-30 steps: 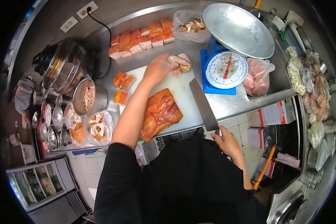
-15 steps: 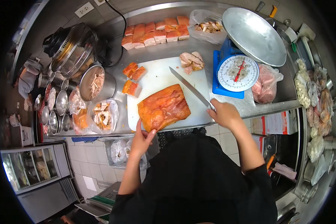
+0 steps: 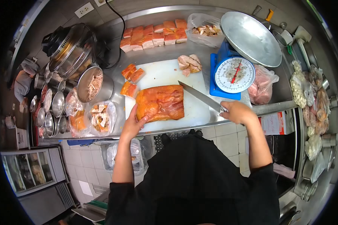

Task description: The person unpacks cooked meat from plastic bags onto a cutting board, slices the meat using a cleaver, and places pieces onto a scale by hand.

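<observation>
A large slab of orange-brown meat (image 3: pixel 160 102) lies on the white cutting board (image 3: pixel 197 112). My left hand (image 3: pixel 132 124) is at its lower left corner, thumb on top and fingers along the left side. My right hand (image 3: pixel 236 112) is closed round the handle of a large knife (image 3: pixel 201 96), whose tip points up and left, just right of the slab. Pale meat pieces (image 3: pixel 189 64) lie at the board's upper right. Smaller orange pieces (image 3: pixel 129 89) sit at its left edge.
Rows of cut meat blocks (image 3: pixel 148 39) and a bag of slices (image 3: pixel 206 30) stand behind. A blue scale (image 3: pixel 225 62) is on the right beside bagged meat (image 3: pixel 263 84). At left are a pot (image 3: pixel 108 85), metal bowls (image 3: pixel 58 104) and a person (image 3: pixel 22 84).
My left hand has come from the pale pieces down to the slab's left side. The slab has turned straighter. My right hand has brought the knife up near the slab's right end.
</observation>
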`<state>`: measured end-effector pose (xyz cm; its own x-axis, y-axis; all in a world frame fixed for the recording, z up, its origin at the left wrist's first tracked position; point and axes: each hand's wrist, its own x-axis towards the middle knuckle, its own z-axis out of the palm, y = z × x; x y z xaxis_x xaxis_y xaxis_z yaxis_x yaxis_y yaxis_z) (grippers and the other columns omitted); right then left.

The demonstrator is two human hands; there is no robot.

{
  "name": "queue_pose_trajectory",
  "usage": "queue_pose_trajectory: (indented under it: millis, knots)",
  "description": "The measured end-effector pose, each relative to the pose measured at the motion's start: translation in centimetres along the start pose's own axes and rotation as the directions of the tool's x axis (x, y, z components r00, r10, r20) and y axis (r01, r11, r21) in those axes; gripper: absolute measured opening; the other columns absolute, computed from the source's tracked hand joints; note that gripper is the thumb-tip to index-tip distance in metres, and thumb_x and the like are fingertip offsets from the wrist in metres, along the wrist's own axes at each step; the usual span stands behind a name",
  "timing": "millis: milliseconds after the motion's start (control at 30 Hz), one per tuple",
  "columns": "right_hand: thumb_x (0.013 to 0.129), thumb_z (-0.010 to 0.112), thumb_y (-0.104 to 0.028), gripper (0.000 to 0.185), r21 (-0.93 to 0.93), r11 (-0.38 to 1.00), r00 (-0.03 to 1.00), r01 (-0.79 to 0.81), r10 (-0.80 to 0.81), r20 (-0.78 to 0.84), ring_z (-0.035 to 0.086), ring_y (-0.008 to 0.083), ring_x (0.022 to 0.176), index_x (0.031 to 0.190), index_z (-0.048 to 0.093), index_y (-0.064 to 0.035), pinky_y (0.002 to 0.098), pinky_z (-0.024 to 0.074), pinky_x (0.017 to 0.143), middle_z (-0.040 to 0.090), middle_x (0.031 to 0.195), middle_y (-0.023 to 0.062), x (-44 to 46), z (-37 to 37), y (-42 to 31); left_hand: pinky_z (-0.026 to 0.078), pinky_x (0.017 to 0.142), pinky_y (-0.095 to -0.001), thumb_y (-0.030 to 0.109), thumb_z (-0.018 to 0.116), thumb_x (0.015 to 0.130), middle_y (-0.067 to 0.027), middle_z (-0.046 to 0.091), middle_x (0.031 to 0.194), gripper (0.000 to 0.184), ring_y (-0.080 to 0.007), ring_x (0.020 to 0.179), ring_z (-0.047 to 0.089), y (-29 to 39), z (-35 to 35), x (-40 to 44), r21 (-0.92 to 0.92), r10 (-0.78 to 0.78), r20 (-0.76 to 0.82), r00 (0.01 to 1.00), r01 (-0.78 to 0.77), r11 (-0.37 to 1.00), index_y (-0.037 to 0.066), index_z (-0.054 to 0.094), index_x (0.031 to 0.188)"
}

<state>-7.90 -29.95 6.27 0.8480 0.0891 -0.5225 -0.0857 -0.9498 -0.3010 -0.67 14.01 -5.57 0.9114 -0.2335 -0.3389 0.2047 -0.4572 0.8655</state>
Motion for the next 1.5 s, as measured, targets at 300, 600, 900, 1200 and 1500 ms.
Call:
queue_pose_trajectory:
  millis: [300, 600, 900, 1200, 1500]
  knots:
    - [0.098, 0.070, -0.027, 0.025, 0.704, 0.682, 0.976, -0.197, 0.205, 0.075, 0.053, 0.0100, 0.048, 0.107, 0.061, -0.0054, 0.0290, 0.0420, 0.043, 0.055, 0.062, 0.0009, -3.8, 9.9, -0.1, 0.048, 0.052, -0.0252, 0.032, 0.078, 0.092, -0.0044, 0.061, 0.076, 0.098, -0.0110, 0.060, 0.060, 1.7, 0.4, -0.9, 0.076, -0.058, 0.085, 0.995, 0.051, 0.996, 0.005, 0.016, 0.163]
    - [0.098, 0.069, -0.031, 0.031, 0.699, 0.679, 0.966, -0.222, 0.252, 0.062, 0.054, 0.0127, 0.044, 0.112, 0.062, -0.0047, 0.0305, 0.0439, 0.044, 0.057, 0.060, 0.0044, -3.8, 9.8, -0.6, 0.051, 0.054, -0.0252, 0.024, 0.077, 0.094, -0.0069, 0.063, 0.087, 0.096, -0.0101, 0.061, 0.057, 0.1, 1.9, -1.4, -0.180, -0.025, 0.040, 0.999, 0.031, 0.983, 0.006, 0.013, 0.163]
    - [0.097, 0.069, -0.031, 0.029, 0.711, 0.672, 0.970, -0.208, 0.235, 0.061, 0.053, 0.0129, 0.044, 0.106, 0.061, -0.0047, 0.0313, 0.0434, 0.044, 0.057, 0.062, 0.0050, -3.6, 10.1, -0.8, 0.051, 0.055, -0.0252, 0.022, 0.076, 0.094, -0.0104, 0.067, 0.104, 0.095, -0.0092, 0.068, 0.058, -0.1, 2.3, -1.4, -0.181, 0.009, 0.018, 1.000, -0.006, 0.983, 0.006, 0.012, 0.163]
    - [0.097, 0.068, -0.033, 0.032, 0.696, 0.682, 0.967, -0.225, 0.243, 0.074, 0.055, 0.0138, 0.043, 0.111, 0.061, -0.0051, 0.0315, 0.0434, 0.044, 0.058, 0.060, 0.0052, -3.5, 10.4, -0.7, 0.052, 0.059, -0.0293, 0.025, 0.075, 0.095, -0.0101, 0.069, 0.093, 0.089, -0.0146, 0.076, 0.066, 0.3, 1.9, -2.8, -0.052, -0.066, 0.073, 0.995, 0.069, 0.996, 0.003, 0.020, 0.162]
    - [0.097, 0.069, -0.032, 0.032, 0.716, 0.662, 0.966, -0.221, 0.252, 0.065, 0.055, 0.0137, 0.044, 0.115, 0.062, -0.0057, 0.0315, 0.0443, 0.044, 0.057, 0.060, 0.0045, -3.8, 10.8, -1.0, 0.053, 0.092, -0.0381, 0.039, 0.071, 0.095, -0.0185, 0.069, 0.118, 0.051, -0.0304, 0.107, 0.067, 8.2, 2.4, 5.8, 0.441, 0.479, -0.046, 0.877, -0.412, 0.797, 0.002, 0.064, 0.131]
